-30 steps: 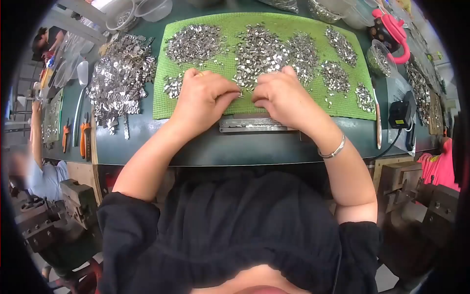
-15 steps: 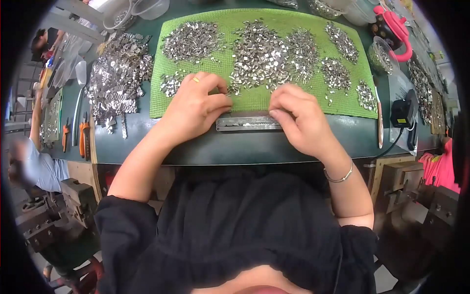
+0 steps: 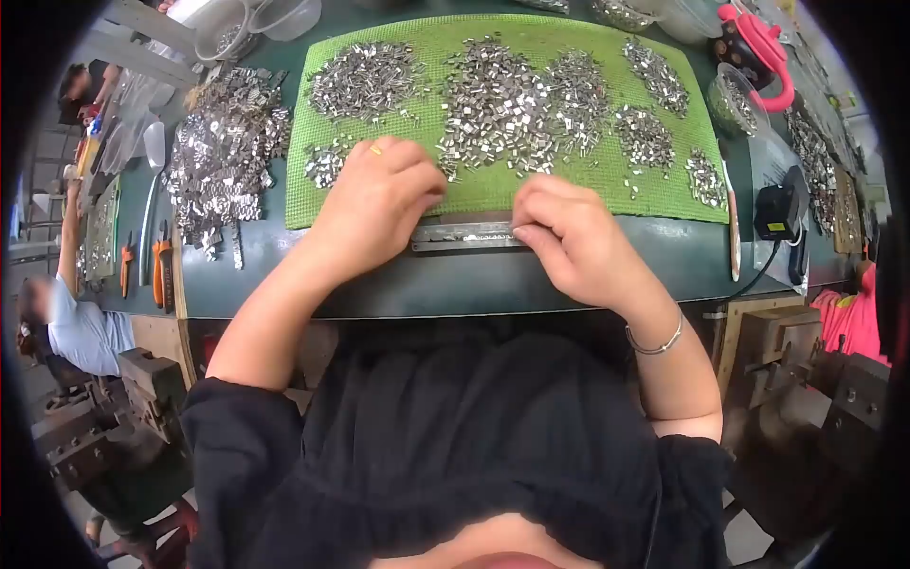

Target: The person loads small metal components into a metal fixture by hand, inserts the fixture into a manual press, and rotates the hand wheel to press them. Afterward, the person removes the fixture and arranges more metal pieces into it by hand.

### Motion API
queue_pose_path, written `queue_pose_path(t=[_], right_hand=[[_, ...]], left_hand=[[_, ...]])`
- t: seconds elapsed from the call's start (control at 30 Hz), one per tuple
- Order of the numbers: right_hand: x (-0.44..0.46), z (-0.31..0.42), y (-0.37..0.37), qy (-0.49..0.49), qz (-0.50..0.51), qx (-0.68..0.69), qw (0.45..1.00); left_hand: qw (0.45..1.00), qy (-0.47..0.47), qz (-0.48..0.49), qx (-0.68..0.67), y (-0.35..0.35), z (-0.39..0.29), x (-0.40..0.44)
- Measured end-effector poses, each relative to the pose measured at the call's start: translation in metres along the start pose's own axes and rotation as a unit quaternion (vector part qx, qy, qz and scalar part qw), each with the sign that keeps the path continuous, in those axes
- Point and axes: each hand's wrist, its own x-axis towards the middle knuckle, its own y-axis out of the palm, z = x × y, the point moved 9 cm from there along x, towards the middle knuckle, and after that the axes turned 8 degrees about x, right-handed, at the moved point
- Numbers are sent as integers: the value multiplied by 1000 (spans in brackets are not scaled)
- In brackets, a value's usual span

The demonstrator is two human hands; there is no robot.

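The left hand (image 3: 384, 199) curls by the nine o'clock end of the metal strip (image 3: 464, 236), whose long axis points nine-to-three along the green mat's (image 3: 483, 196) six o'clock edge; the right hand (image 3: 573, 232) is at three. I can't tell whether either grip holds anything. Fine strip work, I judge, next wanting steadiness.

Workshop for small metal parts, with more than one workplace. The character of the room is shown by the dark green worktop (image 3: 427, 287), where a ribbed green mat (image 3: 479, 196) bears separate piles of tiny metal pieces (image 3: 498, 104); by the heap of metal strips (image 3: 223, 142), the narrow metal bar (image 3: 464, 234) and the orange-handled pliers (image 3: 163, 270); and by the heavy, vice-like metal fixtures (image 3: 152, 384) on either side. At far left, a co-worker in light blue (image 3: 90, 327) sits near similar material.
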Motion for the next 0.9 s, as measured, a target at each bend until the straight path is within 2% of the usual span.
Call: queue_pose_path(t=[0.03, 0.1, 0.2, 0.27, 0.3, 0.37, 0.5, 0.6, 0.7, 0.77, 0.9], right_hand=[[0, 1, 2, -5, 4, -23, 1000], [-1, 1, 6, -7, 7, -46, 999], [-3, 11, 10, -54, -11, -118, 991], [-8, 18, 19, -73, 33, -235, 969], [-12, 16, 21, -73, 32, -235, 969], [-22, 29, 23, -163, -20, -288, 943], [-25, 29, 15, -147, -45, -262, 953], [-13, 18, -1, -116, -53, -168, 978], [-1, 10, -7, -101, -62, -166, 979], [7, 8, -7, -101, -62, -165, 979], [28, -1, 2, -84, -38, -191, 977]], left_hand=[[1000, 0, 1, 0, 0, -3, -1], [990, -73, -77, -91, -12, 2, -6], [975, -123, -92, -164, -9, -4, -15], [975, -115, -83, -169, -7, -13, -16], [974, -116, -82, -177, -3, -16, -18], [971, -90, -101, -197, 2, -22, -16], [967, -73, -83, -228, 11, -24, -16], [969, -101, -66, -215, 17, -27, -16], [968, -114, -68, -214, 17, -28, -18], [980, -68, -102, -155, 11, -36, -19], [982, -69, -114, -134, 9, -39, -21]])
